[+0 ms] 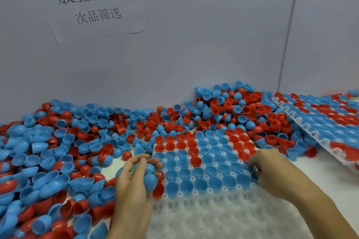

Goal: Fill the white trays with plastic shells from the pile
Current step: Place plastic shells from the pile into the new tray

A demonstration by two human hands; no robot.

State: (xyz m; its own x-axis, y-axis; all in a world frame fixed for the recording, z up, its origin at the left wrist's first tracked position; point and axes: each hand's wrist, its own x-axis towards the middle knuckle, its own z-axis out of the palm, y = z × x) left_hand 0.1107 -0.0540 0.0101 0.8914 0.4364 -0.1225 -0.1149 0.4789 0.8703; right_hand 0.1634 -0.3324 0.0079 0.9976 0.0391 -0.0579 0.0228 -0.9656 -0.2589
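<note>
A person's left hand (136, 178) curls round a small clutch of blue plastic shells (149, 179) at the left edge of the white tray (213, 217) — a ready supply held just beside the sockets. The right hand (272, 172) reaches to the tray's right edge, its fingertips (251, 164) pinching a blue shell (254, 175) at the end of a filled row; how firmly it is held is hard to make out. The tray's far rows carry red and blue shells, open side up, while its near rows stand bare. The pile (77, 141) spreads across the desk to the left and far side, and a second tray (320, 122), apparently full, leans at far right. A paper sign (91, 0) hangs on the wall. The shells look light, thin and slick — likely best taken by the rim and dropped dome-down.
</note>
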